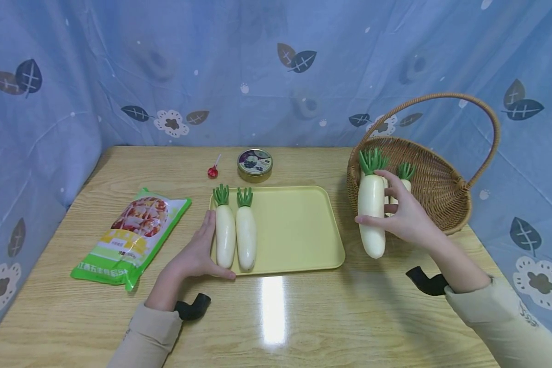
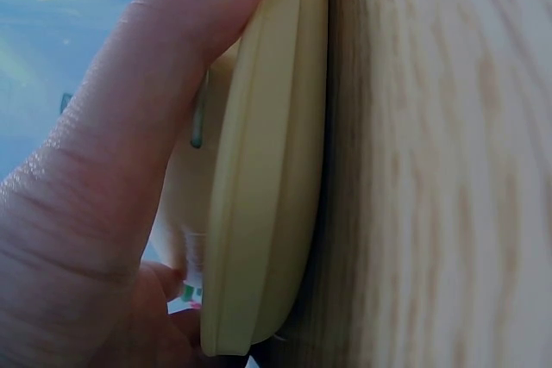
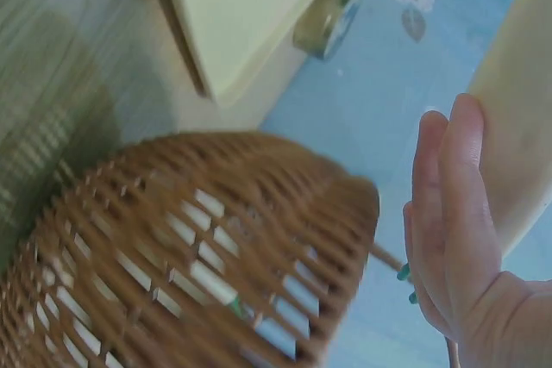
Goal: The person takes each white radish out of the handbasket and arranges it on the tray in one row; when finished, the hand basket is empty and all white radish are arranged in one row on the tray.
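Observation:
My right hand (image 1: 402,212) grips a white radish (image 1: 371,209) with a green top, thumb on one side and fingers on the other. It is held upright in front of the wicker basket (image 1: 437,184); the right wrist view shows the radish (image 3: 522,127) against the fingers. Another white radish (image 1: 407,176) shows inside the basket, partly behind the hand. My left hand (image 1: 197,253) rests spread at the near-left corner of the yellow tray (image 1: 299,230), its thumb along the front rim. On the tray's left side lie two white radishes, the outer radish (image 1: 225,236) and the inner radish (image 1: 246,237).
A green-and-white food bag (image 1: 131,237) lies left of the tray. Behind the tray are a red lollipop (image 1: 213,171) and a round tin (image 1: 255,164). The basket's tall handle (image 1: 460,96) arches at the right. A blue patterned curtain (image 1: 239,66) encloses the wooden table (image 1: 322,317).

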Demonstrator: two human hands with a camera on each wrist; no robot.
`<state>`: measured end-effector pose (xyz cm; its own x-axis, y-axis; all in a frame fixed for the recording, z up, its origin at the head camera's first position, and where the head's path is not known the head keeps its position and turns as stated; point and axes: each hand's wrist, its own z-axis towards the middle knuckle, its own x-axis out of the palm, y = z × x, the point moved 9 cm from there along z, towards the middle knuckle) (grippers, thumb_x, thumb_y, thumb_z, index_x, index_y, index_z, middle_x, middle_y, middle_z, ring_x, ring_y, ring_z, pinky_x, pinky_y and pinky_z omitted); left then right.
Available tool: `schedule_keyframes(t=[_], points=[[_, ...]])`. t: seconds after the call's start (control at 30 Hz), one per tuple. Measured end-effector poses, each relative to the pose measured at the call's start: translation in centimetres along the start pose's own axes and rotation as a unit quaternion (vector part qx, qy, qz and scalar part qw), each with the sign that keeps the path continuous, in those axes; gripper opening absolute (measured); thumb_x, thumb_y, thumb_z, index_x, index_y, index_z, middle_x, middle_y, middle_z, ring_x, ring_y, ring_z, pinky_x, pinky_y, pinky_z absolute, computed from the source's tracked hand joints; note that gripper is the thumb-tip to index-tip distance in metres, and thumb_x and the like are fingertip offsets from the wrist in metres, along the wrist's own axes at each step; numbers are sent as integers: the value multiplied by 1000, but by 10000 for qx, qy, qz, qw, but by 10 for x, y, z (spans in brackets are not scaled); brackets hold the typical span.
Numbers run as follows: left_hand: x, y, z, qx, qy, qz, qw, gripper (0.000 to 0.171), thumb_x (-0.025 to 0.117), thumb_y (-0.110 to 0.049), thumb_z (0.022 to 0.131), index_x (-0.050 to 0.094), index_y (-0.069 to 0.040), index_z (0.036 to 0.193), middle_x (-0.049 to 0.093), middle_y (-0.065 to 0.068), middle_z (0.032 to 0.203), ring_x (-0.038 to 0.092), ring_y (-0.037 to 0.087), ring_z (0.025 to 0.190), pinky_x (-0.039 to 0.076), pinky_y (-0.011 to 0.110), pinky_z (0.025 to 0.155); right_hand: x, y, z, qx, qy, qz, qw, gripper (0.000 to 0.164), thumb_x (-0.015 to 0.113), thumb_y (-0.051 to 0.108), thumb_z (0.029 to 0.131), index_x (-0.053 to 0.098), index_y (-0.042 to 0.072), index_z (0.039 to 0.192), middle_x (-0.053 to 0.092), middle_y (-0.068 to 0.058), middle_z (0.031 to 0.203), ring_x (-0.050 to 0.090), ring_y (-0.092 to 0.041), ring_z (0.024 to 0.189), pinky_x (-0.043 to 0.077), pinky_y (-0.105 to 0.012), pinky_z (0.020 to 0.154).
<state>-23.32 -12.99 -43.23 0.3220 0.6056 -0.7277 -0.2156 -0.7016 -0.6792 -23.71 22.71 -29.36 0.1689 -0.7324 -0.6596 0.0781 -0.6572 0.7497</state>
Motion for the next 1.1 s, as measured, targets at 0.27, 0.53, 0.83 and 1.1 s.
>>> schedule_keyframes(t=[0.27, 0.53, 0.83, 1.1], points=[[0, -1, 0, 86, -34, -12, 10000, 147, 86, -49, 48, -14, 2, 142, -14, 24, 148, -8, 37, 136, 8, 55, 106, 20, 5, 7, -96, 122, 312, 9994, 98, 78, 29, 73, 12, 27, 146, 38, -23, 121, 59, -35, 96, 51, -38, 67], [1, 0, 0, 71, -19, -9, 10000, 147, 86, -50, 48, -15, 2, 142, -14, 24, 148, -8, 37, 136, 8, 56, 106, 40, 11, 18, -496, 215, 375, 9978, 97, 79, 26, 72, 15, 22, 145, 44, -20, 117, 60, -31, 91, 50, -37, 69], [1, 2, 1, 37, -14, -33, 10000, 148, 86, -51, 47, -15, 0, 143, -15, 22, 149, -8, 35, 136, 8, 55, 107, 62, 7, 29, -456, 333, 513, 9971, 98, 81, 26, 69, 17, 22, 144, 43, -21, 119, 60, -32, 87, 51, -38, 69], [0, 1, 1, 8, -31, -13, 10000, 149, 87, -50, 46, -15, -1, 143, -15, 21, 149, -8, 35, 136, 9, 54, 107, 84, 4, 35, -409, 430, 806, 9950, 95, 81, 19, 69, 21, 20, 143, 48, -24, 116, 60, -32, 86, 52, -37, 66]])
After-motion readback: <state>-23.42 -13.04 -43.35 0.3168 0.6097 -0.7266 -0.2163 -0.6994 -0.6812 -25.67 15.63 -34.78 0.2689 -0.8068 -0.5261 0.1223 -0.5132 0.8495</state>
